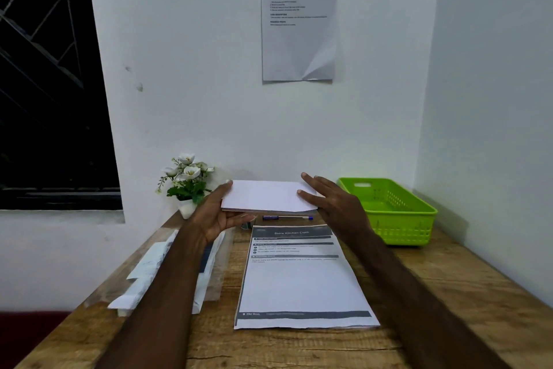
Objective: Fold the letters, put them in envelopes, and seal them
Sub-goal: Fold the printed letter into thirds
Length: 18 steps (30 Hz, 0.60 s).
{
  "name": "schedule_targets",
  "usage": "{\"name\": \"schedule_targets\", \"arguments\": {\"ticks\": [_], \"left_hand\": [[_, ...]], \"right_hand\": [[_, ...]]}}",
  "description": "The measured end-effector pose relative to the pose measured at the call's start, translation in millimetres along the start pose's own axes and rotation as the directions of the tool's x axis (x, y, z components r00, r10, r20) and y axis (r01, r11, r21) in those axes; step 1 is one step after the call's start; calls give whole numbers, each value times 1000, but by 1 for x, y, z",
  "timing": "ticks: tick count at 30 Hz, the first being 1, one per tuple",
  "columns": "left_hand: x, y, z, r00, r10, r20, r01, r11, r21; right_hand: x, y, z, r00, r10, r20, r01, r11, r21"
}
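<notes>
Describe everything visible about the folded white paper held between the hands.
The folded letter is plain white paper, blank on its upper face, folded into a wide rectangle with layered edges showing along the near side. It is held above the wooden table, roughly level. The left hand grips its left end; the right hand rests straight fingers on its right end.

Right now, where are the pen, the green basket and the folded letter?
pen (287, 218), head view, middle of its barrel.
green basket (402, 229), head view, front wall.
folded letter (266, 196), head view, bare top face.
</notes>
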<state>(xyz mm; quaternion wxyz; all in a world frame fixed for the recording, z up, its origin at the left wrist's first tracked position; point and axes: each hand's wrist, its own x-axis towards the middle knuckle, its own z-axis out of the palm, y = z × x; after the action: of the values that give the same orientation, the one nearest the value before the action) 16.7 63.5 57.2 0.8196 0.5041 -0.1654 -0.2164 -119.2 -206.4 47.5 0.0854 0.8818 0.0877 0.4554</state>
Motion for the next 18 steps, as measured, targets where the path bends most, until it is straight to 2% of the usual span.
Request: {"name": "schedule_targets", "arguments": {"ticks": [8, 12, 14, 16, 18], "left_hand": [[-2, -1, 5, 989, 127, -79, -120, 989, 90], [-3, 1, 9, 984, 145, -105, -138, 987, 78], [-5, 1, 14, 982, 158, -108, -150, 986, 77], [-8, 0, 21, 979, 175, -100, -167, 982, 85], [-10, -1, 26, 977, 192, -91, -179, 975, 129]], "right_hand": [[6, -1, 2, 995, 11, -96, -11, 1000, -1], [23, -12, -8, 936, 186, -300, -159, 981, 110], [40, -24, -10, 901, 260, -348, -210, 962, 173], [61, -39, -9, 916, 283, -285, -221, 947, 231], [82, -56, -6, 953, 298, -56, -271, 921, 279]]}}
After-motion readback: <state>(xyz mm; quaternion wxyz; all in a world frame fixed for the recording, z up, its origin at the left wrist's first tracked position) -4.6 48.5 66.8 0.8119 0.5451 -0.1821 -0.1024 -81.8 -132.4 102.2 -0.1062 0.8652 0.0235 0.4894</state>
